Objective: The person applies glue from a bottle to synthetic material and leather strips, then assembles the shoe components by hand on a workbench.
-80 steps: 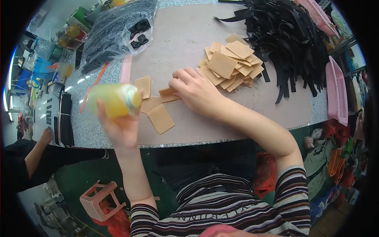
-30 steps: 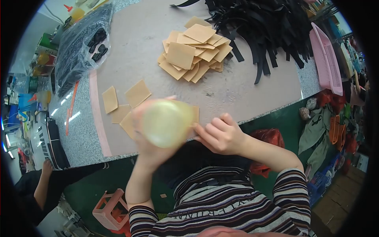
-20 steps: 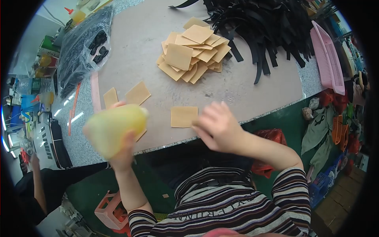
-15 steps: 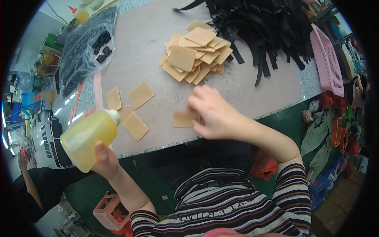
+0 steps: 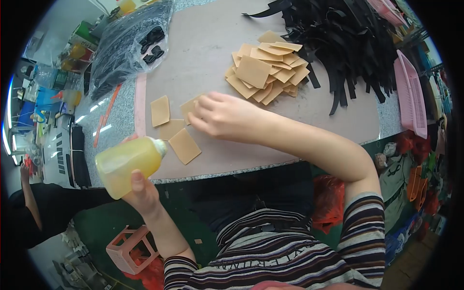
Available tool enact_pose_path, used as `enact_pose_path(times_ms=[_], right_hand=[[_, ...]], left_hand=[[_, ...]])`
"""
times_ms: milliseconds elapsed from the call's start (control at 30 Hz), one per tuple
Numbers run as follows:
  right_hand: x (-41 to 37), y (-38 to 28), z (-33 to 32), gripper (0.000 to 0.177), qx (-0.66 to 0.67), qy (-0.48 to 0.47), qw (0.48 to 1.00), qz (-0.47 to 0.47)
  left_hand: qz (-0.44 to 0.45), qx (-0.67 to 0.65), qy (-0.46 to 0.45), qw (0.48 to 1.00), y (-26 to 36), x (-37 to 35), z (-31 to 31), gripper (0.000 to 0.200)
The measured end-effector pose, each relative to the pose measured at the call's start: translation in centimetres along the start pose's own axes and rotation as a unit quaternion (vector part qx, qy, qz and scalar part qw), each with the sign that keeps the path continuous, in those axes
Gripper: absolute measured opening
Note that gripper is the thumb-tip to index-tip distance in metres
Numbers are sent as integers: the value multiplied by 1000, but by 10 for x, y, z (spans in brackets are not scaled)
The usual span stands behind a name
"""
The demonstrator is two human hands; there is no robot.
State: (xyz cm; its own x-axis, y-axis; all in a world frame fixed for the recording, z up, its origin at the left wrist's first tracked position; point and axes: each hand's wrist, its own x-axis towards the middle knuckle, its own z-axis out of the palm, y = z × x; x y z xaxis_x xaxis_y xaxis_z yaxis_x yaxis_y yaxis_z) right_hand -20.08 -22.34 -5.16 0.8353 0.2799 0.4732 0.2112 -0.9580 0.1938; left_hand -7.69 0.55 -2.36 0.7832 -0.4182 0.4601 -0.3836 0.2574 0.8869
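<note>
My left hand (image 5: 141,191) grips a soft plastic bottle of yellow liquid (image 5: 126,163), tilted with its white nozzle towards the board. My right hand (image 5: 221,117) reaches left across the brown work board (image 5: 203,58). Its fingertips rest on a tan square piece (image 5: 188,107) in a small row of such pieces (image 5: 184,145). Whether the fingers pinch that piece or only press it I cannot tell. A loose pile of the same tan squares (image 5: 265,72) lies behind my right hand.
A heap of black straps (image 5: 348,43) covers the far right of the table. A pink basket (image 5: 411,94) leans at the right edge. A plastic bag of black parts (image 5: 126,46) lies far left. Another person's arm (image 5: 26,193) shows at lower left, a pink stool (image 5: 133,246) below.
My right hand slid left from the single square near the table's front edge to the row of squares. The bottle stayed low at the left, now tilted more level.
</note>
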Motion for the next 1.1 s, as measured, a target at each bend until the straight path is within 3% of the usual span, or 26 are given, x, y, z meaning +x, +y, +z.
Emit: enact_pose_path(times_ms=[100,133,200,233,333,367,467,500,567,700,833,900,967,1000,1100], right_hand=[[8,14,16,25,58,-40,996,50],[11,11,2,24,204,-19,967,152],[2,1,-34,24,471,20,814,339],[-12,1,-37,24,506,-46,790,342],[-49,-24,-31,29,382,-26,853,354],[-52,-27,-30,35,333,87,882,323],[-61,-40,-50,35,337,122,869,341],[-72,-49,-50,31,281,92,918,266],[-74,-71,-58,25,207,15,955,212],[-83,-82,-43,22,123,-31,979,160],[-79,-82,-36,20,137,3,972,193],[-73,-73,-39,28,206,10,953,221],[-57,-52,-45,33,244,56,915,317],[-50,-42,-44,35,263,77,891,362],[-36,-35,-36,34,336,-34,878,340]], left_hand=[[11,-5,-7,1000,1,0,3,77],[18,-4,-4,1000,2,0,0,77],[19,0,-4,1000,3,1,-7,75],[14,4,-6,1000,3,3,-12,74],[3,-1,-18,1000,-3,6,-3,71],[1,-4,-23,1000,-6,8,5,70],[-19,18,-134,991,-8,7,32,66],[0,39,-182,982,-5,5,43,65],[44,66,-252,964,-4,-2,69,64],[53,165,-377,910,-3,-16,94,57],[164,288,-271,903,-18,13,69,56],[208,321,-148,912,-24,25,42,59],[71,54,-57,994,-17,29,28,65],[87,65,-46,993,-13,31,17,66],[122,95,-6,988,-4,36,-11,72]])
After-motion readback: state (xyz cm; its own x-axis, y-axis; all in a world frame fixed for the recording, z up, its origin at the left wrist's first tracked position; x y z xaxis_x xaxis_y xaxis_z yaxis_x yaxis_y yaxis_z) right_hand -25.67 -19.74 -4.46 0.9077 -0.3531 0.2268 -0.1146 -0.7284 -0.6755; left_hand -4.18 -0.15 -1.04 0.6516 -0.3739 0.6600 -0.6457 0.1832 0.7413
